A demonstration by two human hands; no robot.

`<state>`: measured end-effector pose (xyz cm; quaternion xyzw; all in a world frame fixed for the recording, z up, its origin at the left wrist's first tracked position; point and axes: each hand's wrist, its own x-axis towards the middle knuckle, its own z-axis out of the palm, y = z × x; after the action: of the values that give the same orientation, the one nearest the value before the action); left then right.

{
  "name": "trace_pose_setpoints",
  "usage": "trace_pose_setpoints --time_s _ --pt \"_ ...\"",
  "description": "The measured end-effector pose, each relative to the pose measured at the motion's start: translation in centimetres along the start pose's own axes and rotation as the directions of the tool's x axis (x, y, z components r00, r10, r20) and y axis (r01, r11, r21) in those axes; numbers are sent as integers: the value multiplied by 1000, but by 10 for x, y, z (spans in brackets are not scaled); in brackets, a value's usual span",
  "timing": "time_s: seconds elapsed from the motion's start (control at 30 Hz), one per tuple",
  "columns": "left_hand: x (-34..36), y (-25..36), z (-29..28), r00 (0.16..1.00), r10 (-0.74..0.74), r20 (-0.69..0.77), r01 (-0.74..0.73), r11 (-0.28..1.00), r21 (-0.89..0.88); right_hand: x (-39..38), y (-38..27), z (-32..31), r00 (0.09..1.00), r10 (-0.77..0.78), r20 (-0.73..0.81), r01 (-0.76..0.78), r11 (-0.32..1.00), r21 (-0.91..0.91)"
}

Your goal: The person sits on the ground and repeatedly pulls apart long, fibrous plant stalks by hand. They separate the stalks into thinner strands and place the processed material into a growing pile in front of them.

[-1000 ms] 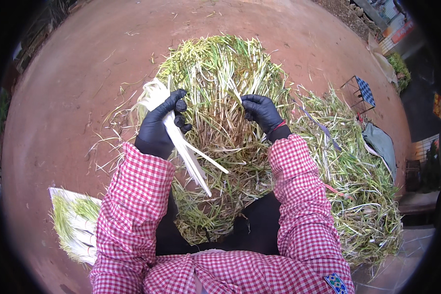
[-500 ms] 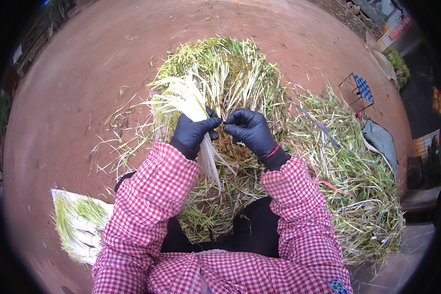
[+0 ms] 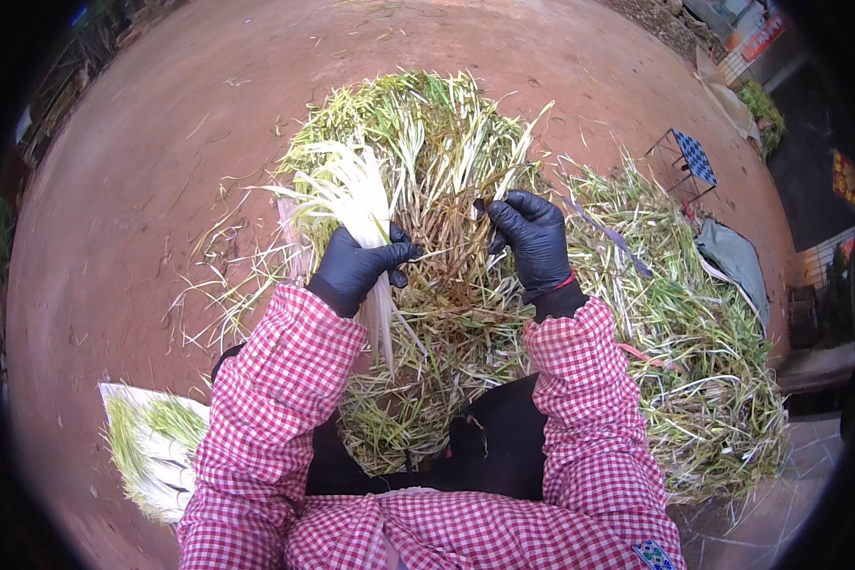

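Observation:
In my left hand (image 3: 356,264), gloved in black, is a bunch of pale chive-like stalks (image 3: 359,195). Its leafy ends fan out above the fist, and thin white ends hang below. My right hand (image 3: 532,233), also gloved, is closed in a pinch at the right edge of the heap. A single chive-like stalk (image 3: 520,157) with brownish leaf at its base rises from those fingertips. Both hands are over a large heap of the same stalks (image 3: 418,123), green and white with brown, withered strands in the middle.
Loose trimmings (image 3: 674,361) form a wide pile on the right. A sheet at lower left carries several tied bundles (image 3: 161,442). A small stool with a blue checked seat (image 3: 695,159) stands at far right, near a grey-green cloth (image 3: 734,264). Reddish ground (image 3: 142,237) surrounds everything.
My hands have moved apart. The right went right and up from beside the left, and a stalk now shows at its fingertips. The left, still holding the bunch, shifted slightly left.

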<state>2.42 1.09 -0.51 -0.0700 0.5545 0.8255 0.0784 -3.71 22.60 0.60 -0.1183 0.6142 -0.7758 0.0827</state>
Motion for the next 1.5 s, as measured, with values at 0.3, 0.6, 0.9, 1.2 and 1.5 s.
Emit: trace_pose_setpoints --time_s 0.3,0.6,0.9,1.2,1.5 --pt "-10 32 -19 998 44 -39 -44 999 13 -3 11 14 957 218 192 -195 972 -129" --pt "-6 5 -6 996 55 -65 -52 998 43 -15 30 50 933 199 299 -155 974 -165" --pt "-7 16 -11 994 -8 -105 9 1000 6 -23 31 43 979 96 177 -41 956 -291" --pt "-6 -1 -3 996 24 -89 -21 999 34 -28 41 44 980 -36 198 114 910 -399" --pt "-6 20 -31 972 123 -200 -126 992 -2 -27 59 -41 980 -66 187 197 441 -875"
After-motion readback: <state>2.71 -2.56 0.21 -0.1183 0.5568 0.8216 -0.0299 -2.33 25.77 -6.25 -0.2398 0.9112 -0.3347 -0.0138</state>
